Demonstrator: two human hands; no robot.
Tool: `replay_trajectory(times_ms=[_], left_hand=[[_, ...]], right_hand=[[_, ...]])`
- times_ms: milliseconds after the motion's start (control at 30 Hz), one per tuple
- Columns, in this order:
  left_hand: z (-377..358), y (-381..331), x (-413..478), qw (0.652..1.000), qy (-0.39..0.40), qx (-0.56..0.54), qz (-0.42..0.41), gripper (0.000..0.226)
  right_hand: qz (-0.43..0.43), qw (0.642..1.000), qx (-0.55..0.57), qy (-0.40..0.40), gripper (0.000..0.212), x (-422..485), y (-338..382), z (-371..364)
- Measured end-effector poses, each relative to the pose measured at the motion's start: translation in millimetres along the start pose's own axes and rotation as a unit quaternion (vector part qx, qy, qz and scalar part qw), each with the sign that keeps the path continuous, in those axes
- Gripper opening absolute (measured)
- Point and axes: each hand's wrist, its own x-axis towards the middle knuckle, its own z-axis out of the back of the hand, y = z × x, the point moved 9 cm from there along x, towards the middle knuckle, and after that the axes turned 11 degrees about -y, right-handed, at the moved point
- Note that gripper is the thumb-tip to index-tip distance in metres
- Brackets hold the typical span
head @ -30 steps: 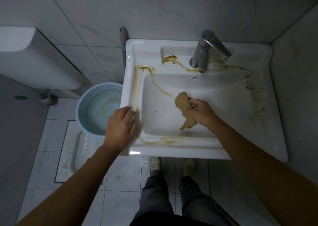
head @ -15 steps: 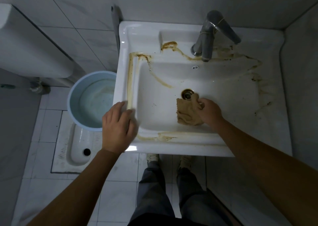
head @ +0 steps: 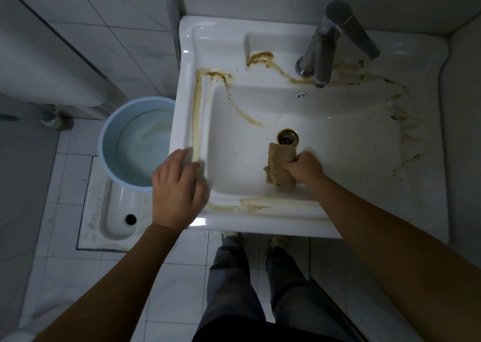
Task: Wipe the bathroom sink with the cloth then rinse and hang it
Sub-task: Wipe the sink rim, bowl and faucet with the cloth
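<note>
1. Position. Your trouser legs stand on the tiled floor directly below the front rim of the sink.

2. Left hand. It rests on the front left corner of the sink rim. The fingers are straight, slightly apart, and hold nothing. Treat it as a brace.

3. Right hand. It is inside the basin, with the fingers curled tight around the cloth. The cloth is tan and bunched. It is pressed on the basin floor, with its far edge just beside the drain.

4. Handling. The cloth appears soft, limp and light, and is probably damp.
- It should fold to follow the curved basin walls.
- Bunched, it offers only a small wiping face.
- Grip the gathered middle, as now, where pressure is needed.
- Open it flat under the palm for the rim and ledge.
- To rinse it, hold the bunch under the spout. To hang it, take an edge or corner so that it drapes.
- The glazed surface is likely to be slippery when wet, so keep the brace in place.

5. Work remaining. Wiping appears to be at an early stage.
- A brown front streak runs along the near rim.
- A left streak runs along the side rim.
- Further staining crosses the back ledge around the tap.
- Speckled marks cover the right side.

6. Surroundings. A blue bucket stands on the floor just beside the sink's left edge, next to a squat pan. No place to hang the cloth can be identified in this view.
</note>
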Motion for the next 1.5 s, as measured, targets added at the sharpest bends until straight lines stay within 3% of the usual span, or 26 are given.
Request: replay_trajectory(times_ms=[67,100,200,300,533,767,900,1000,1133,1333,1500], left_hand=[[-0.6,0.8,-0.2,1.0,0.009,0.007,0.002,0.029],[-1.1,0.8,0.0,1.0,0.011,0.008,0.001,0.03],[-1.1,0.9,0.1,1.0,0.011,0.009,-0.001,0.032],[-3.1,2.8,-0.1,1.0,0.021,0.008,0.006,0.035],[-6.6,6.2,-1.2,1.0,0.03,0.005,0.007,0.035],[-8.8,7.1,-2.0,0.999,0.047,0.015,0.01,0.034],[-9.7,8.2,-2.1,0.999,0.044,0.013,0.015,0.035],[-9.7,7.6,-1.9,0.999,0.031,0.007,0.011,0.035],[-11.0,8.6,-2.5,1.0,0.024,0.013,0.005,0.034],[-9.6,5.6,-0.6,0.999,0.032,0.016,0.007,0.036],[-11.1,6.3,-1.3,0.998,0.047,0.028,0.01,0.037]], right_hand=[[-0.065,0.99,0.105,0.064,0.03,-9.8,1.7,-12.1],[-0.055,0.987,0.126,0.08,0.031,-14.6,8.9,-16.4],[0.087,0.99,0.084,0.068,0.039,-29.3,36.3,-22.9],[0.139,0.983,0.099,0.074,0.031,-43.8,58.0,-32.1],[0.173,0.968,0.18,-0.032,0.036,-60.1,118.0,5.0],[0.313,0.92,0.085,-0.217,0.037,-57.4,190.7,94.8],[0.355,0.889,0.009,-0.29,0.042,-38.2,223.5,108.0],[0.356,0.877,-0.114,-0.303,0.05,-13.1,240.0,81.1],[0.33,0.888,-0.114,-0.3,0.048,7.2,245.6,57.4],[0.467,0.825,-0.163,-0.273,0.043,-2.1,231.1,68.7],[0.368,0.86,-0.157,-0.317,0.048,16.8,201.1,86.1]])
